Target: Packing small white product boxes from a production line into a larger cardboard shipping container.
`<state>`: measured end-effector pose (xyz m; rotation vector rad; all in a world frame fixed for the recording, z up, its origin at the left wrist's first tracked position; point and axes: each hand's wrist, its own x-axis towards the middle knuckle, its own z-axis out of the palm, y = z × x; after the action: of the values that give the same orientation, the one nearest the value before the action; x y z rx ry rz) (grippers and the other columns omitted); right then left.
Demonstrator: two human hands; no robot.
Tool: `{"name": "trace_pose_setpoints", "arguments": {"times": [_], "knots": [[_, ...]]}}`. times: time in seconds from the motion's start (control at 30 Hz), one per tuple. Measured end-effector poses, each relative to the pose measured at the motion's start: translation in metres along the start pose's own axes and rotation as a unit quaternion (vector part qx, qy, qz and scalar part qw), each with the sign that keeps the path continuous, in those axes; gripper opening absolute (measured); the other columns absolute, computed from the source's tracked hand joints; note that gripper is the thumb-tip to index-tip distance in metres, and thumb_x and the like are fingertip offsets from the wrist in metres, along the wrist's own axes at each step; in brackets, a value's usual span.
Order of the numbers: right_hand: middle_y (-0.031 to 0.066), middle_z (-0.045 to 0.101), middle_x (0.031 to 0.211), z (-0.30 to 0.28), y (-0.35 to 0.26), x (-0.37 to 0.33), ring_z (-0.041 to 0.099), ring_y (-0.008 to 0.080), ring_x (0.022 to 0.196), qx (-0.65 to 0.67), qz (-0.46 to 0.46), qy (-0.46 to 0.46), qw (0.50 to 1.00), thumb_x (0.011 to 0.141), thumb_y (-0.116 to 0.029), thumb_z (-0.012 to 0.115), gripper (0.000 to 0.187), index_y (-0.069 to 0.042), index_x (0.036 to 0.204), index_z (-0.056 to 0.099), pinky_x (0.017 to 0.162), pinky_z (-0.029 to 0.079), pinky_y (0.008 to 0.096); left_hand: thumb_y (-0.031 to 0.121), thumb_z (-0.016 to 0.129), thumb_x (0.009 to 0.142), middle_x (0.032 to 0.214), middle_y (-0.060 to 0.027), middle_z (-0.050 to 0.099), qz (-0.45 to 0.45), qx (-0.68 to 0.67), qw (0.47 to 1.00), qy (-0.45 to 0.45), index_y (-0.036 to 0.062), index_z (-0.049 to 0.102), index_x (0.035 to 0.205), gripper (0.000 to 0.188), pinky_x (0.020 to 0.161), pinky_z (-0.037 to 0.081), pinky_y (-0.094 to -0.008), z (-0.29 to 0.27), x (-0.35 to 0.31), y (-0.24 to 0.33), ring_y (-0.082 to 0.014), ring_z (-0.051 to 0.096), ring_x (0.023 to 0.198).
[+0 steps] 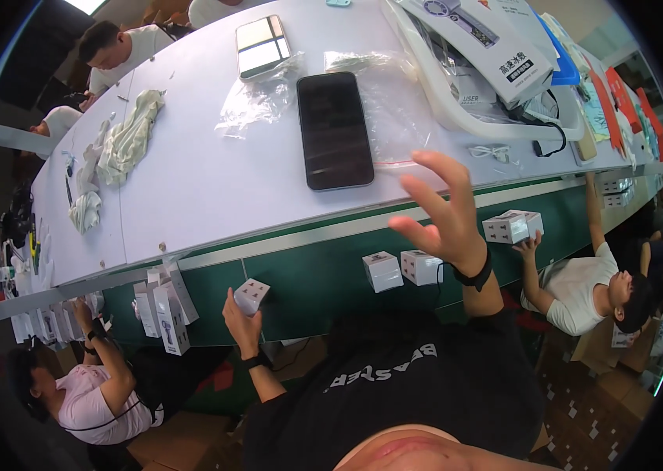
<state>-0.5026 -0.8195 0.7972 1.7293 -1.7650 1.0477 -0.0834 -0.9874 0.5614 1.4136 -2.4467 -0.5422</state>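
My left hand [244, 323] grips a small white box [254, 293] from its near side, over the green belt [308, 292]. Dark marks show on the box's faces. Raised above the table's near edge, my right hand [451, 216] has its fingers spread and bent, with nothing in it. Beneath and beside it, two more white boxes, a left one [382, 272] and a right one [418, 268], stand on the belt; my wrist partly covers the right one. Beyond my right fingertips, a black smartphone [337, 132] lies on the white table [214, 180].
A white tray [457, 118] holds a printed carton [488, 47] and cables. Clear plastic bags [257, 102], a second phone [262, 47] and crumpled gloves [131, 137] lie on the table. At right a co-worker's hand [529, 245] holds white boxes [510, 227]; upright cartons [167, 306] stand at left.
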Motion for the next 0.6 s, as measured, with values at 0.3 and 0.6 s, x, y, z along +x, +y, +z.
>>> {"name": "trace_pose_setpoints", "arguments": {"times": [0.3,0.6], "knots": [[0.0209,0.053,0.132,-0.042,0.027,-0.198,0.059,0.0384,0.111,0.022,0.199,-0.346,0.916,0.074,-0.027,0.083,0.078,-0.004,0.138,0.044,0.094,0.05,0.0442,0.009,0.082,0.065,0.131,-0.0183,0.056,0.223,-0.076,0.963,-0.129,0.0025,0.045,0.143,0.087,0.102,0.042,-0.0458,0.033,0.024,0.118,-0.0364,0.054,0.121],[0.0234,0.047,0.137,0.012,0.016,-0.309,0.054,0.0466,0.12,0.133,0.402,-0.39,0.818,0.064,-0.002,0.079,0.087,-0.002,0.14,0.036,0.098,0.05,0.0451,0.026,0.077,0.076,0.132,-0.0173,0.055,0.413,-0.04,0.862,-0.291,0.0051,0.045,0.143,0.077,0.102,0.04,-0.0487,0.089,0.027,0.176,-0.0348,0.05,0.126]]}}
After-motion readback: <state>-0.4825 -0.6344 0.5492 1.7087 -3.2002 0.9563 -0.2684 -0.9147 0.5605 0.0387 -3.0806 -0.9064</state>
